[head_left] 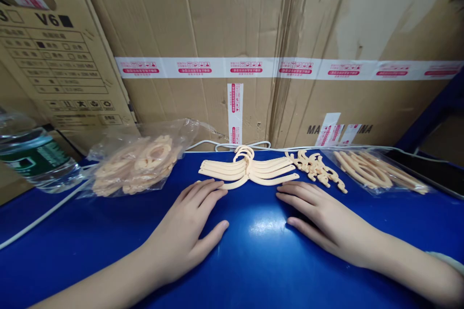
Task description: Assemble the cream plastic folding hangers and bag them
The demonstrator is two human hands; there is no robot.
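Several cream plastic hangers [237, 170] lie overlapped in a row on the blue tabletop, hooks pointing away from me. My left hand [199, 217] rests palm down, fingers stretched out and thumb apart, its fingertips at the left arm of the nearest hanger. On the other side, my right hand [319, 215] lies flat with fingers extended, fingertips close by the right end of that hanger; whether they touch it I cannot tell. Beyond the right hand is a loose pile of small curved cream pieces [315, 169]. Neither hand holds anything.
A clear bag of cream parts [137, 164] and a water bottle [36, 159] stand at left. Another bag with long curved parts [379, 171] lies right, near a dark flat object [427, 169]. White cables [203, 144] run along the back, before large cardboard boxes [203, 24].
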